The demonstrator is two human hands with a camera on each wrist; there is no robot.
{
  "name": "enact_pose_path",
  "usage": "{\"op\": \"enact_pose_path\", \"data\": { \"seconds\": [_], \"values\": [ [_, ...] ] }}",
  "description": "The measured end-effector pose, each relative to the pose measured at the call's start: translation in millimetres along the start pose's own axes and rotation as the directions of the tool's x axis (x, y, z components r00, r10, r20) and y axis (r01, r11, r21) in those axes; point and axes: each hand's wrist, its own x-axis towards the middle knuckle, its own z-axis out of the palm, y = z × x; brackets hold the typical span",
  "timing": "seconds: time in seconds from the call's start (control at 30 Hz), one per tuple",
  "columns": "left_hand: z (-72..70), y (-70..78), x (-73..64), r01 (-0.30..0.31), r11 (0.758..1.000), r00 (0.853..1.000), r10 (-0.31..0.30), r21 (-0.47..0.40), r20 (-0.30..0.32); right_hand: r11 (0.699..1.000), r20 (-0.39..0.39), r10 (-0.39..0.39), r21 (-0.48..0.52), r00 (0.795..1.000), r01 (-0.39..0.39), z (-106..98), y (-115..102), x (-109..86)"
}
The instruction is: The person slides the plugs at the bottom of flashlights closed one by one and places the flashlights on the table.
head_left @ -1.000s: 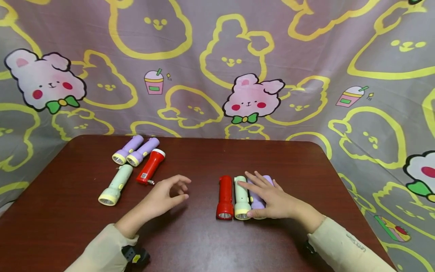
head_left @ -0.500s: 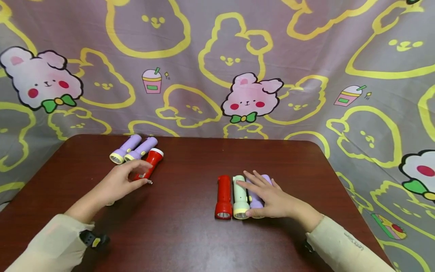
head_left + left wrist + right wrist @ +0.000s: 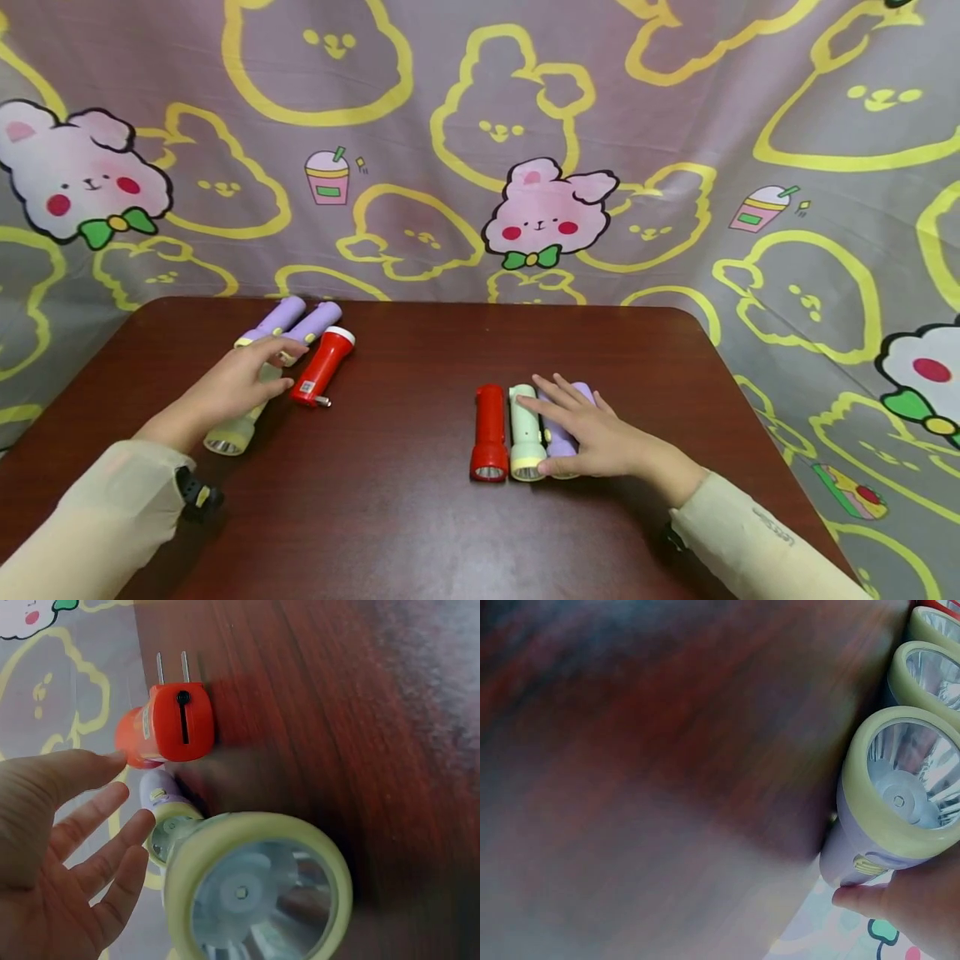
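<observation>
My left hand (image 3: 225, 387), fingers loosely bent, hovers over a pale green flashlight (image 3: 232, 433) and hides part of it. In the left wrist view that flashlight's yellow-rimmed lens (image 3: 255, 889) looms beside the fingers. A red flashlight (image 3: 322, 367) lies just to the right, its metal plug prongs sticking out. My right hand (image 3: 600, 429) spreads over a purple flashlight (image 3: 558, 442), with fingertips reaching a pale green flashlight (image 3: 527, 433). Left of these stands a red flashlight (image 3: 490, 433) in the same row. The right wrist view shows a digit against the nearest purple flashlight (image 3: 900, 787), with more yellow rims beyond.
Two purple flashlights (image 3: 281, 317) lie side by side at the back left of the dark brown table (image 3: 405, 517). A patterned curtain (image 3: 420, 150) hangs behind the table and along its right side.
My left hand has moved leftward from mid-table, passing across the red flashlight, to over the left pale green flashlight. My right hand has stayed on the row of flashlights.
</observation>
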Motion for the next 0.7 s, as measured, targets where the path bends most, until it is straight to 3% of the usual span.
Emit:
{"op": "enact_pose_path", "data": {
  "seconds": [0.33,0.5,0.7],
  "values": [
    [5.7,-7.0,9.5,-0.039,0.999,0.999,0.038,0.017,0.025,1.000,-0.005,-0.007,0.003,1.000,0.007,-0.4,0.2,1.7],
    [8.1,-6.9,11.7,-0.032,0.999,0.997,0.034,-0.028,0.064,1.000,0.001,-0.005,0.000,1.000,0.005,1.1,0.6,1.8],
    [11.1,-7.2,13.5,-0.142,0.983,0.985,0.152,-0.117,0.083,1.000,0.000,0.001,0.002,1.000,-0.001,1.0,-0.1,0.9]
  ]
}}
